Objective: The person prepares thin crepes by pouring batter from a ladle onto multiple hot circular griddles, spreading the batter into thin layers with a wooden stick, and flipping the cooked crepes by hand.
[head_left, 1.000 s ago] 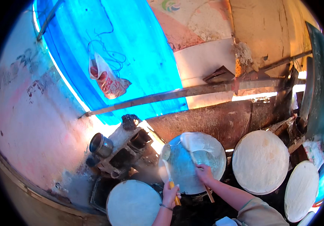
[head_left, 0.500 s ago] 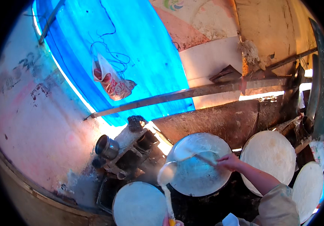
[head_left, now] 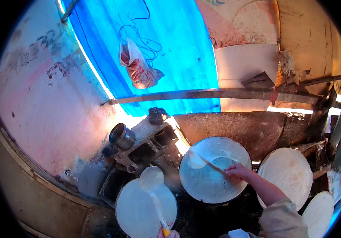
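At the lower edge, my left hand [head_left: 171, 234] grips the yellow handle of a ladle [head_left: 152, 178]. Its round bowl and stem are coated in white batter and hang over the left round griddle [head_left: 133, 212], which bears a white layer. My right hand [head_left: 237, 171] is closed around a thin wooden-looking stick [head_left: 213, 166] reaching across the middle griddle [head_left: 202, 188]. The stick's far end meets a pale blade-like patch, blurred, near the griddle's left rim. White batter covers much of that griddle, with a greyer patch in its middle.
To the right are a third white-topped griddle [head_left: 287, 174] and another white disc [head_left: 319, 212]. Beyond the left griddle, a metal pot [head_left: 122, 137] stands by sooty blocks [head_left: 142, 154]. A plastic bag [head_left: 138, 73] hangs before a blue sheet; a rusty metal panel [head_left: 230, 125] backs the griddles.
The ladle has moved left, from beside the middle griddle to over the left one. My right hand stays above the middle griddle with the stick. The whole view has shifted slightly.
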Motion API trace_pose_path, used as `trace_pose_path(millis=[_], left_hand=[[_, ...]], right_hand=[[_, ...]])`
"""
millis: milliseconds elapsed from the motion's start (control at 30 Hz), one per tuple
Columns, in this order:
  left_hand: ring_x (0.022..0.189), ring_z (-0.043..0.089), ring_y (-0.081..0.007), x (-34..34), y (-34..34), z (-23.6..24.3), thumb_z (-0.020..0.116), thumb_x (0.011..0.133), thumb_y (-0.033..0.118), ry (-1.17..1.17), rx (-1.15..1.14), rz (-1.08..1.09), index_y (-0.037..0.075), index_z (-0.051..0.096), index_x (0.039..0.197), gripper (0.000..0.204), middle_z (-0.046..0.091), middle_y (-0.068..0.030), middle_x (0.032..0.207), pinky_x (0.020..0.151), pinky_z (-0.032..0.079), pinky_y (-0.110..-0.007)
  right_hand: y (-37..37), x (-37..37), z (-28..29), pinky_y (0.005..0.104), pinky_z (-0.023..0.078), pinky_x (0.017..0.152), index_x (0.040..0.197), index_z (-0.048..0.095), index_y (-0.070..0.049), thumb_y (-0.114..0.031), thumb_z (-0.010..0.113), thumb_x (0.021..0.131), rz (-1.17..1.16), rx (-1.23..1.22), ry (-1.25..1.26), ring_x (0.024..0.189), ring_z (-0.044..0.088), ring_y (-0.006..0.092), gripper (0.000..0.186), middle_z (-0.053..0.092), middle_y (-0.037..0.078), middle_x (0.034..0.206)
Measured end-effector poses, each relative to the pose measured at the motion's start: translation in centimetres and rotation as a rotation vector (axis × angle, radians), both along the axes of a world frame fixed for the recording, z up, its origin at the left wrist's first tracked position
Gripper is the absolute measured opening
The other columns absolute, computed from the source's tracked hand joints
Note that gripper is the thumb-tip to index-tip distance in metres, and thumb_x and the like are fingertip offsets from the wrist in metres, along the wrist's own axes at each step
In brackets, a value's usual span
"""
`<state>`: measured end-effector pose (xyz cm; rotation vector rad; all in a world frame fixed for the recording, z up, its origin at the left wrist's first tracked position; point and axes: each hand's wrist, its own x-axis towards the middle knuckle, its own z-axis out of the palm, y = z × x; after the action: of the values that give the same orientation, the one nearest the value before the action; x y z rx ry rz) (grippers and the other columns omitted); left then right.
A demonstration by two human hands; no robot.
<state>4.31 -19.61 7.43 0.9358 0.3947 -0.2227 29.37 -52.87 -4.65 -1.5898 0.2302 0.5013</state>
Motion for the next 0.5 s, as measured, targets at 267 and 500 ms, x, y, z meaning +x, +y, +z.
trace_pose_path(millis=[267, 500], left_hand=[[0.044, 0.037, -0.0039, 0.4, 1.1, -1.6, 0.05, 0.089, 0.011, -0.028, -0.147, 0.028, 0.012, 0.038, 0.118, 0.032, 0.046, -0.0026, 0.081, 0.037, 0.036, -0.017], [0.045, 0.039, -0.0054, -2.7, 2.9, -1.7, 0.054, 0.083, 0.005, -0.166, -0.164, -0.041, 0.009, 0.039, 0.114, 0.034, 0.046, -0.0046, 0.081, 0.036, 0.033, -0.015]], right_hand=[[-3.8, 2.8, -0.2, 0.0208, 0.025, 0.034, 0.099, 0.064, -0.008, -0.015, 0.064, 0.079, -0.152, -0.067, -0.028, 0.039, 0.038, 0.0068, 0.022, 0.047, 0.0, 0.055], [-6.4, 1.1, 1.4, 0.0204, 0.029, 0.035, 0.102, 0.064, -0.008, -0.016, 0.066, 0.078, 0.523, 0.087, 0.353, 0.04, 0.038, 0.0066, 0.026, 0.051, 0.0, 0.058]])
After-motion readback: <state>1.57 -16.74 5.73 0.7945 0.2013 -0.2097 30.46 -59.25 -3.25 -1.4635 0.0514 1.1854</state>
